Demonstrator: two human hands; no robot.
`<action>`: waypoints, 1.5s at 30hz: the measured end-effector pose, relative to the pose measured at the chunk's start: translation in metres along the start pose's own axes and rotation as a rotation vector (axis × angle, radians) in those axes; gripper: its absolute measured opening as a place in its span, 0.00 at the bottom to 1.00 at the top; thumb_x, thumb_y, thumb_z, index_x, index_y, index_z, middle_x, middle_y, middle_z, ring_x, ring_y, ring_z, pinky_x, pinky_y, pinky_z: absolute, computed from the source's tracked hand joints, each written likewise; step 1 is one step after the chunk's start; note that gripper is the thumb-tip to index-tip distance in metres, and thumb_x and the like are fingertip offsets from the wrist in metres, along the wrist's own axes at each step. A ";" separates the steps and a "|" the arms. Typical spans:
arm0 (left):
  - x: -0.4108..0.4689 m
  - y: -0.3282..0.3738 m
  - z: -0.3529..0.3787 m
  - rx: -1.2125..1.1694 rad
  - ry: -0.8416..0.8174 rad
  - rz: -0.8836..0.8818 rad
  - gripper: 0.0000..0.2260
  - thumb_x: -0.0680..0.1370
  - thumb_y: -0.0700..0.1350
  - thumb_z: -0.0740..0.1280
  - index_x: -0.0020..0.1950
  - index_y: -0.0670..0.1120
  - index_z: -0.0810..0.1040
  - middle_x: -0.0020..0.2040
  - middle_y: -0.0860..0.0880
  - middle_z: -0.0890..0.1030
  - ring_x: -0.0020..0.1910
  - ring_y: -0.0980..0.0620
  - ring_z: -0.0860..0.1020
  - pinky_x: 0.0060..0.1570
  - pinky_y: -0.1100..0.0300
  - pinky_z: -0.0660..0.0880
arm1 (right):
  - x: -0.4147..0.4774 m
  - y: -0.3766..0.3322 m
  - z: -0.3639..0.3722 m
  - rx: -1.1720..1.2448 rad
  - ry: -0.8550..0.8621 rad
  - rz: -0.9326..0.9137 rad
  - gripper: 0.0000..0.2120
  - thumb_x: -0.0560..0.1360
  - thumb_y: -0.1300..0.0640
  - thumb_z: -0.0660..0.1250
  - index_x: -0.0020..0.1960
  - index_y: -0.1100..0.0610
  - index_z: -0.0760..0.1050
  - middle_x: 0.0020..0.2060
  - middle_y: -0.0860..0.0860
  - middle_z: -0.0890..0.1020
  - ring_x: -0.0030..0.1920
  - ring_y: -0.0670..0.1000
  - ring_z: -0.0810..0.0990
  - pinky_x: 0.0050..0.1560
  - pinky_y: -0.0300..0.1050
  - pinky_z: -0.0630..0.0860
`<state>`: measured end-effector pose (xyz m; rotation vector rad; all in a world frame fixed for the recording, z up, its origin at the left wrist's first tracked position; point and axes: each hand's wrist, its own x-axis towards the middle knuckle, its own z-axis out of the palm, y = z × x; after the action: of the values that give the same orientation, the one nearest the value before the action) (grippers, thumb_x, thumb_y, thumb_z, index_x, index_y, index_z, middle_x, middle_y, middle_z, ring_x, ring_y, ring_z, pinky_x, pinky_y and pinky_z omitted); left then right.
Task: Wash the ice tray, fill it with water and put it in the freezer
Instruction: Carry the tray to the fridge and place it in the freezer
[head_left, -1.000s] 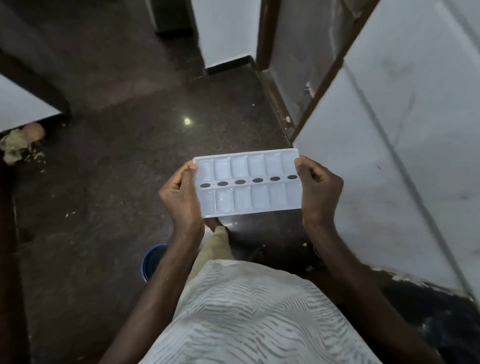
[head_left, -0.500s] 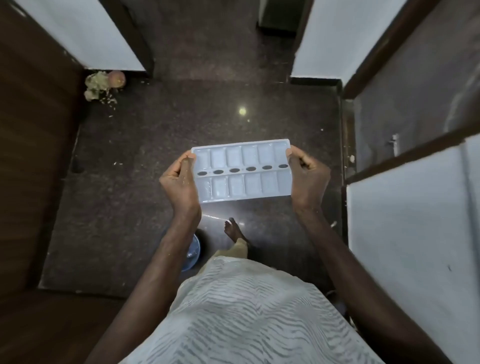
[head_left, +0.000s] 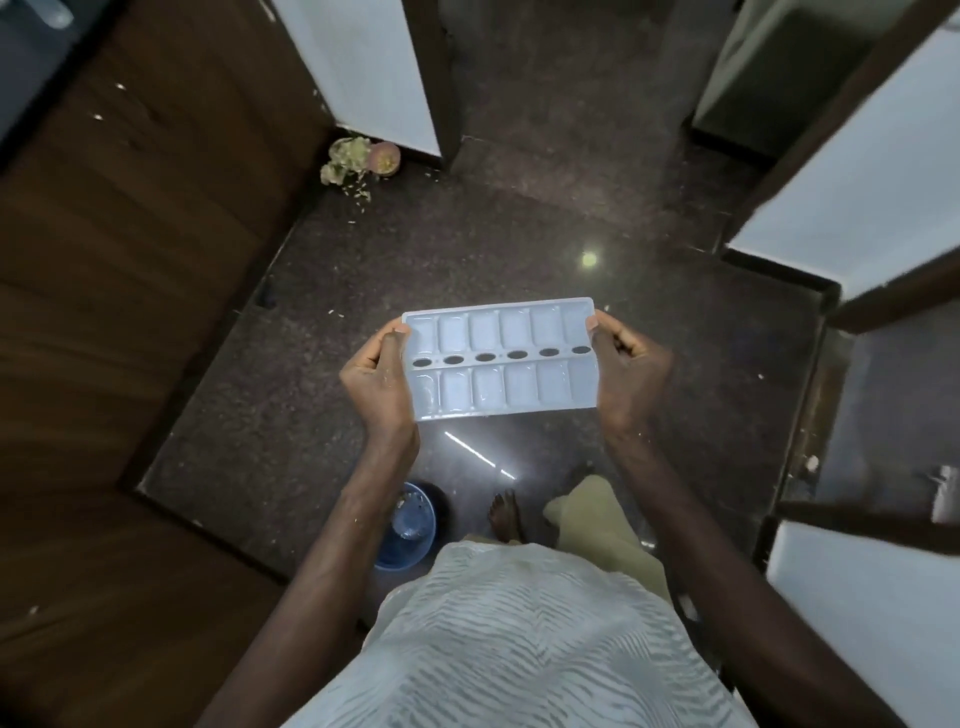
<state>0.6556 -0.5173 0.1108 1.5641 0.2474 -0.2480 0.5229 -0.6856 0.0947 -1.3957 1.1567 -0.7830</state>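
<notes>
A white plastic ice tray (head_left: 501, 358) with two rows of compartments and a line of oval holes down its middle is held level in front of me, above the dark floor. My left hand (head_left: 376, 379) grips its left short end, thumb on the rim. My right hand (head_left: 623, 371) grips the right short end the same way. The compartments look glossy, but I cannot tell whether they hold water. No freezer is recognisable in this view.
Dark speckled floor (head_left: 519, 234) lies below. Brown wooden cabinet fronts (head_left: 130, 260) run along the left. White walls and dark door frames (head_left: 857, 171) stand ahead and right. A blue bowl (head_left: 410, 525) sits by my bare foot (head_left: 506, 514). Vegetable scraps (head_left: 358, 161) lie at the far corner.
The view has swung to the left while I walk; the white wall on the right has receded and the wooden cabinets have come in on the left. Both hands keep holding the tray.
</notes>
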 end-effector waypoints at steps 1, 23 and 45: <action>0.007 0.004 0.006 -0.006 0.023 0.005 0.09 0.82 0.38 0.67 0.54 0.41 0.88 0.41 0.51 0.87 0.39 0.55 0.84 0.36 0.60 0.79 | 0.012 -0.002 0.010 0.000 -0.020 0.004 0.12 0.78 0.59 0.73 0.60 0.61 0.84 0.49 0.46 0.87 0.48 0.38 0.86 0.51 0.36 0.81; 0.166 0.067 0.253 -0.135 0.341 -0.032 0.08 0.81 0.38 0.68 0.54 0.38 0.87 0.46 0.46 0.88 0.44 0.49 0.84 0.46 0.52 0.83 | 0.345 -0.091 0.126 -0.118 -0.337 -0.055 0.12 0.79 0.54 0.73 0.60 0.56 0.85 0.46 0.39 0.86 0.46 0.35 0.85 0.49 0.35 0.82; 0.427 0.154 0.371 -0.151 0.464 -0.072 0.08 0.83 0.41 0.68 0.56 0.42 0.87 0.47 0.45 0.89 0.46 0.43 0.87 0.42 0.50 0.85 | 0.562 -0.156 0.377 -0.128 -0.493 -0.069 0.12 0.78 0.53 0.74 0.59 0.56 0.86 0.51 0.46 0.88 0.52 0.45 0.87 0.58 0.54 0.84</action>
<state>1.1085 -0.8893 0.1220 1.4481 0.6697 0.0815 1.0762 -1.1050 0.0980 -1.6264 0.7859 -0.3802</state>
